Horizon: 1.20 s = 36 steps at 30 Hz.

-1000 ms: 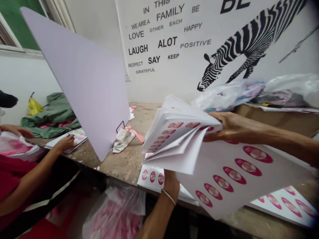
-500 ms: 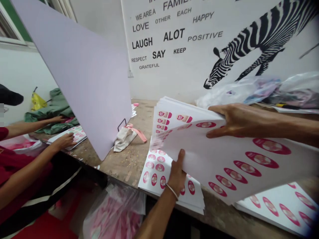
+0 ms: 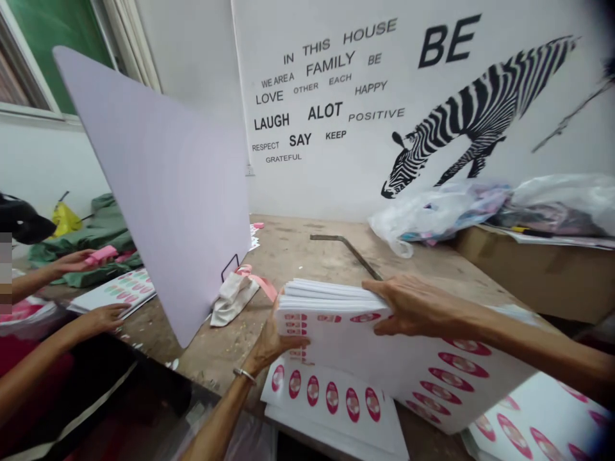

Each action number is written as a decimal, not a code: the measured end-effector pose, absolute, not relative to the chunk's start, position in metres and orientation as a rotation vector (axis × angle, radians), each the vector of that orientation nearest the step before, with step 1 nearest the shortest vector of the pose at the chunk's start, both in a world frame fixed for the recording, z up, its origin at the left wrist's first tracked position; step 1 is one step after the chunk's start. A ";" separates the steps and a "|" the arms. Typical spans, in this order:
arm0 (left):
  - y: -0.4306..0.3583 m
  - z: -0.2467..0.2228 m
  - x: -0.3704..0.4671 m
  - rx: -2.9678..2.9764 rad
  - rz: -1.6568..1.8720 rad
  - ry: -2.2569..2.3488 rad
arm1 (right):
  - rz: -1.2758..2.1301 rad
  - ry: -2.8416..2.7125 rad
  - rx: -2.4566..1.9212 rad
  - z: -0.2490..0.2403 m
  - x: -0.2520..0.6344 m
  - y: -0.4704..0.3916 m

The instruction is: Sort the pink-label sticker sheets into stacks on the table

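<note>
A thick stack of white sheets (image 3: 350, 358) printed with pink oval stickers is tilted up on edge, its sheets fanned a little along the top. My left hand (image 3: 273, 342) is closed round the stack's left edge, thumb on the printed face. Along the top edge, my right hand (image 3: 413, 304) grips the same stack, thumb in front and fingers behind. Beneath it lies another pile of sticker sheets (image 3: 331, 400) at the table's front edge. To the right rests a further pile of sticker sheets (image 3: 519, 426), partly covered by the held stack.
A pale upright panel (image 3: 168, 192) stands on the left beside a cloth pouch (image 3: 233, 298). Behind the stack lies a bent metal bar (image 3: 346, 243). A cardboard box (image 3: 538, 272) and plastic bags (image 3: 432, 211) are at right. Beyond the panel, another person's hand holds something pink (image 3: 100, 255).
The stack has been lifted upright and squared up. My left hand has moved from the lower pile to the stack's left edge. The other person's hand has picked up a pink item.
</note>
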<state>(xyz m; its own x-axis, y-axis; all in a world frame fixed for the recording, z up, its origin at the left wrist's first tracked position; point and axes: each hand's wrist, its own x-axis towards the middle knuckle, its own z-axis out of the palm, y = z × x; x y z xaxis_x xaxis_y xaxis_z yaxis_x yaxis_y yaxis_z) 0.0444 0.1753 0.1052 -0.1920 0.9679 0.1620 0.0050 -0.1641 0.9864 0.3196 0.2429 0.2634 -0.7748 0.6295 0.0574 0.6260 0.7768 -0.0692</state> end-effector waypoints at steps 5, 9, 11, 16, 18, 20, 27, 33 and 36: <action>0.209 0.117 0.046 1.386 1.275 1.218 | 0.096 -2.870 -1.064 0.265 0.319 0.250; 0.208 0.122 0.053 1.294 1.299 1.260 | 0.065 -2.837 -1.156 0.275 0.331 0.253; 0.205 0.124 0.055 1.250 1.323 1.294 | 0.094 -2.814 -1.217 0.283 0.351 0.253; 0.206 0.126 0.057 1.160 1.350 1.348 | 0.395 -2.482 -1.400 0.278 0.429 0.240; 0.209 0.124 0.055 1.147 1.345 1.340 | 0.596 -2.213 -1.356 0.256 0.455 0.232; 0.211 0.122 0.053 1.140 1.333 1.331 | 0.807 -1.900 -1.187 0.223 0.467 0.226; 0.211 0.119 0.061 1.035 1.475 1.292 | 1.164 -1.172 -0.994 0.103 0.424 0.228; 0.209 0.120 0.061 0.993 1.660 1.234 | 1.116 -1.168 -1.005 0.091 0.422 0.239; 0.211 0.115 0.065 0.962 1.620 1.246 | 1.158 -1.110 -1.019 0.088 0.418 0.238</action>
